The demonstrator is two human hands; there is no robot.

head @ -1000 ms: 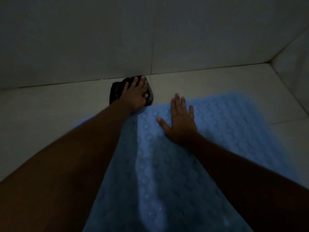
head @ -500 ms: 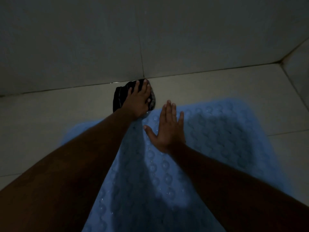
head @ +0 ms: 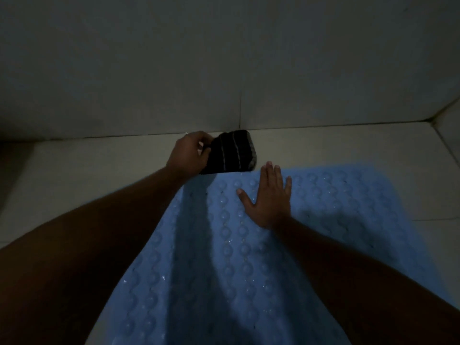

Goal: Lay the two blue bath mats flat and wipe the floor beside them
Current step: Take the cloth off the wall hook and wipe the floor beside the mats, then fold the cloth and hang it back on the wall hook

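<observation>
A blue bath mat with raised round bumps lies flat on the pale tiled floor, wet drops glinting on it. My right hand presses flat on the mat near its far edge, fingers straight. My left hand grips the left edge of a black cloth with thin pale stripes, which is lifted partly off the floor just beyond the mat's far edge, close to the wall. Only one mat is in view.
A grey tiled wall rises right behind the cloth. A second wall meets it at the corner on the far right. Bare floor tiles lie left of the mat and along its right side. The room is dim.
My left hand slid off the top of the cloth to its left edge and now grips and lifts it. My right hand stays flat on the mat.
</observation>
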